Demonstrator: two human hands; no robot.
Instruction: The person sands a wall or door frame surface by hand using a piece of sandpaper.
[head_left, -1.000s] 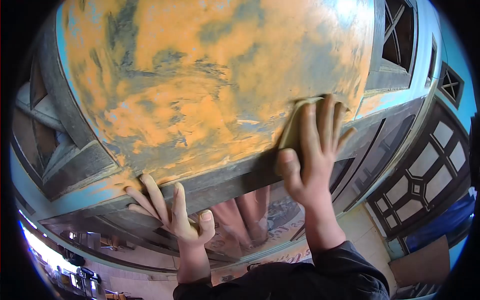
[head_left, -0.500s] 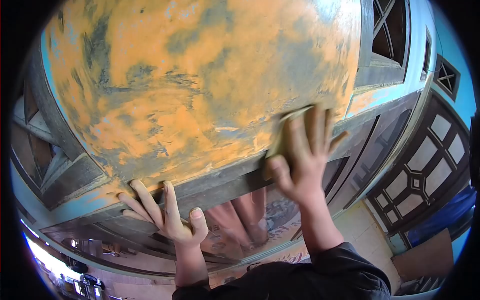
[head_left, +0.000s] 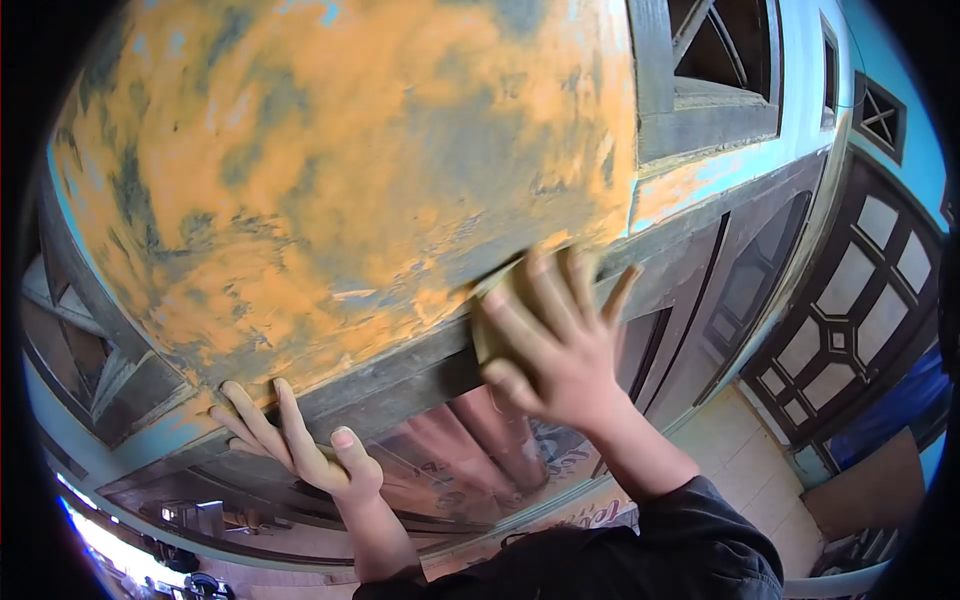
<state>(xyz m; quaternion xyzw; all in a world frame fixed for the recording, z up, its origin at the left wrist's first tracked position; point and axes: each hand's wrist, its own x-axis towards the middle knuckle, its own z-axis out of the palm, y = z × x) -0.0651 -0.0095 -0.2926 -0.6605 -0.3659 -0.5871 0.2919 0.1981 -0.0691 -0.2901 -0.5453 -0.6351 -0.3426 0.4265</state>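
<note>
Your right hand (head_left: 565, 365) lies over the tan sandpaper-like sheet (head_left: 488, 337), fingers extended and spread; whether the thumb clamps its edge cannot be told. The sheet sits beneath the hand at the lower edge of the orange-and-grey wall panel (head_left: 330, 150), overlapping the dark wooden beam (head_left: 400, 377). Your left hand (head_left: 310, 450) grips nothing: its fingers extend across the beam's left part, thumb raised. Expect the sheet to be light and flexible, probably rough-faced, and liable to crease or tear. Support it with flat fingers; secure its near edge with the thumb.
</note>
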